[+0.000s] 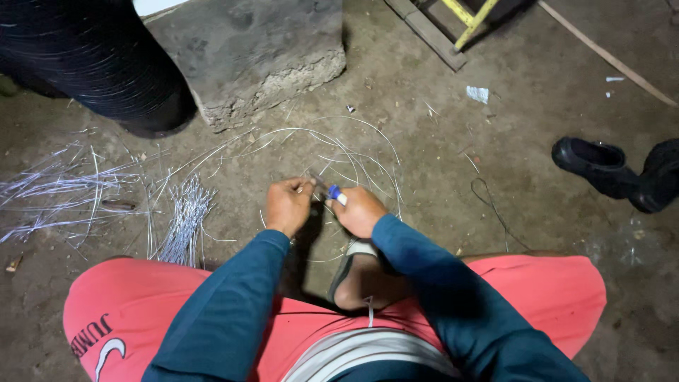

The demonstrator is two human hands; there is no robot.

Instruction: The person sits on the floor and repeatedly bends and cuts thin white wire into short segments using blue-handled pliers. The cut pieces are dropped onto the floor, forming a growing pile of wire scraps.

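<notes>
Right fingers [348,200] clamped on blue-handled tool [335,193] pointing up-left, left fingers [300,187] pinching thin wire [322,185]

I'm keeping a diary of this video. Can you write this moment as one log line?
left hand: pinches wire | right hand: grips blue-handled tool | wire bundle: on ground, left

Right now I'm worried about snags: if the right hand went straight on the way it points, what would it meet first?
The right hand with its blue-handled tool points up and left, toward the left hand. It would likely meet the thin wire pinched there first, then that hand's fingers; depth is unclear.
</notes>
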